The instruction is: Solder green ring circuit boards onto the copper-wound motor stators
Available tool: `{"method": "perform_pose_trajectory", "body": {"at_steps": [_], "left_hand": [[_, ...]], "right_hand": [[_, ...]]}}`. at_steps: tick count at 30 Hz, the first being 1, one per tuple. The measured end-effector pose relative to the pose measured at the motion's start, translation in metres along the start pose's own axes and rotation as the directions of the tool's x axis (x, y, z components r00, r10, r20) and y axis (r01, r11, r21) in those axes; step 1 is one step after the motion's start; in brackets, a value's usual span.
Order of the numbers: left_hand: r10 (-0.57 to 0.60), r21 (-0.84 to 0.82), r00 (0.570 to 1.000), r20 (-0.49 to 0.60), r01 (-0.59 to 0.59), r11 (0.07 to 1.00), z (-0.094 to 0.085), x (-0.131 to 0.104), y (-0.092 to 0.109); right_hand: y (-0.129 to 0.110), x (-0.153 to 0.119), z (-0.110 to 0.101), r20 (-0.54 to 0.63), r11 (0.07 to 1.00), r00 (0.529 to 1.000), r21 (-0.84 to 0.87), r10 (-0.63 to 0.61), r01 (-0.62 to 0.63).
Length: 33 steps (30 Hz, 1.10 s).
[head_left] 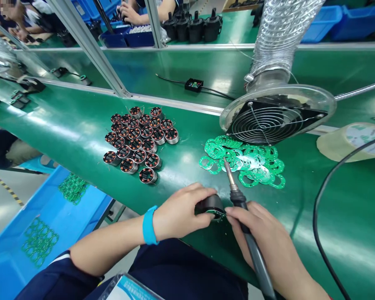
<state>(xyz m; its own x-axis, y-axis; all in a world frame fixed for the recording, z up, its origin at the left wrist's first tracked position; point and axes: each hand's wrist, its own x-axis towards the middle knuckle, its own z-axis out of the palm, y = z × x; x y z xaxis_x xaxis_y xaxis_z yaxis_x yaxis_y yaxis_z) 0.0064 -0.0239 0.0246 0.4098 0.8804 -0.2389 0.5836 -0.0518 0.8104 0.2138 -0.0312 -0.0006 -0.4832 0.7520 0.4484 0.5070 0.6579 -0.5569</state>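
Honestly, the left hand (184, 210) pinches a dark cylindrical part (213, 203) over the green bench (184, 166) while the right hand (264, 233) grips a grey-handled soldering iron (238, 196) — tip so near the green ring-shaped boards (253, 163) that a slip could scorch one.

The worktop (184, 166) is glossy and green; ahead of the left hand (181, 210) and off to its left, a close cluster of copper-wound cores (135, 144) stands on it; ahead of the right hand (270, 235), flat green rings (246, 161) lie in an overlapping heap; farther ahead and well to that hand's right rests a pale roll (334, 146)
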Motion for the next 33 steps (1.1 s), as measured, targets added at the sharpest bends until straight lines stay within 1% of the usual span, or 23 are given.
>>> {"method": "perform_pose_trajectory", "body": {"at_steps": [1,2,4,5,6,7,8,9,10,11,12,14,16,18,19,21,22,24,26,27,29,31,33], "left_hand": [[0.101,0.164,0.991,-0.087,-0.086,0.983,0.001,-0.001,0.001],[0.214,0.306,0.965,-0.152,-0.160,0.938,0.003,-0.002,0.001],[0.422,0.508,0.876,-0.233,-0.260,0.821,0.007,-0.003,0.000],[0.505,0.571,0.823,-0.261,-0.290,0.768,0.010,-0.003,-0.001],[0.561,0.606,0.778,-0.284,-0.307,0.734,0.012,-0.004,-0.002],[0.593,0.617,0.745,-0.307,-0.318,0.719,0.013,-0.004,-0.002],[0.603,0.607,0.727,-0.329,-0.326,0.724,0.015,-0.005,-0.003],[0.594,0.579,0.725,-0.349,-0.331,0.745,0.015,-0.005,-0.003],[0.568,0.537,0.737,-0.365,-0.332,0.776,0.016,-0.006,-0.003],[0.532,0.484,0.759,-0.376,-0.328,0.811,0.015,-0.007,-0.003],[0.485,0.421,0.786,-0.382,-0.319,0.849,0.015,-0.008,-0.002],[0.365,0.260,0.855,-0.369,-0.283,0.923,0.012,-0.009,0.000],[0.220,0.060,0.922,-0.317,-0.212,0.975,0.010,-0.010,0.002],[0.064,-0.144,0.973,-0.223,-0.098,0.985,0.007,-0.008,0.003],[-0.011,-0.231,0.986,-0.164,-0.028,0.973,0.007,-0.007,0.004],[-0.136,-0.371,0.990,-0.046,0.109,0.922,0.006,-0.004,0.004],[-0.174,-0.432,0.985,0.010,0.161,0.887,0.006,-0.002,0.003],[-0.202,-0.544,0.973,0.111,0.230,0.807,0.007,0.001,0.002],[-0.206,-0.639,0.957,0.204,0.290,0.713,0.008,0.003,0.000],[-0.213,-0.677,0.947,0.240,0.320,0.663,0.009,0.003,-0.001],[-0.239,-0.742,0.933,0.271,0.360,0.566,0.013,0.003,-0.002],[-0.243,-0.804,0.928,0.282,0.367,0.468,0.017,0.001,-0.001],[-0.216,-0.853,0.926,0.308,0.370,0.369,0.023,-0.001,0.002]], "right_hand": [[0.000,0.000,0.002,0.001,1.000,1.000,-0.006,0.024,-0.024],[-0.001,0.001,0.004,-0.010,0.997,0.997,0.022,0.073,-0.072],[-0.005,0.002,0.009,-0.033,0.959,0.970,0.165,0.240,-0.232],[-0.007,0.002,0.012,-0.037,0.908,0.939,0.269,0.343,-0.321],[-0.010,0.002,0.014,-0.033,0.834,0.896,0.383,0.442,-0.398],[-0.012,0.002,0.016,-0.016,0.743,0.849,0.493,0.529,-0.453],[-0.014,0.002,0.018,0.008,0.646,0.804,0.590,0.595,-0.484],[-0.015,0.002,0.019,0.029,0.558,0.765,0.666,0.643,-0.494],[-0.016,0.001,0.020,0.048,0.490,0.739,0.719,0.672,-0.493],[-0.016,0.001,0.020,0.061,0.448,0.722,0.747,0.689,-0.491],[-0.016,0.000,0.020,0.070,0.432,0.714,0.753,0.697,-0.496],[-0.014,-0.003,0.019,0.085,0.452,0.721,0.726,0.688,-0.518],[-0.012,-0.006,0.018,0.103,0.501,0.740,0.673,0.665,-0.544],[-0.010,-0.009,0.016,0.115,0.553,0.764,0.623,0.635,-0.554],[-0.009,-0.011,0.015,0.112,0.581,0.776,0.599,0.621,-0.551],[-0.008,-0.015,0.014,0.073,0.656,0.812,0.549,0.579,-0.518],[-0.009,-0.017,0.014,0.039,0.703,0.836,0.521,0.548,-0.485],[-0.011,-0.021,0.014,-0.006,0.793,0.890,0.456,0.456,-0.403],[-0.014,-0.023,0.016,0.015,0.855,0.939,0.409,0.344,-0.319],[-0.016,-0.023,0.018,0.035,0.871,0.952,0.397,0.303,-0.291],[-0.018,-0.020,0.022,0.017,0.888,0.964,0.386,0.266,-0.252],[-0.019,-0.015,0.027,-0.086,0.909,0.962,0.358,0.259,-0.212],[-0.017,-0.011,0.030,-0.204,0.943,0.953,0.292,0.225,-0.160]]}}
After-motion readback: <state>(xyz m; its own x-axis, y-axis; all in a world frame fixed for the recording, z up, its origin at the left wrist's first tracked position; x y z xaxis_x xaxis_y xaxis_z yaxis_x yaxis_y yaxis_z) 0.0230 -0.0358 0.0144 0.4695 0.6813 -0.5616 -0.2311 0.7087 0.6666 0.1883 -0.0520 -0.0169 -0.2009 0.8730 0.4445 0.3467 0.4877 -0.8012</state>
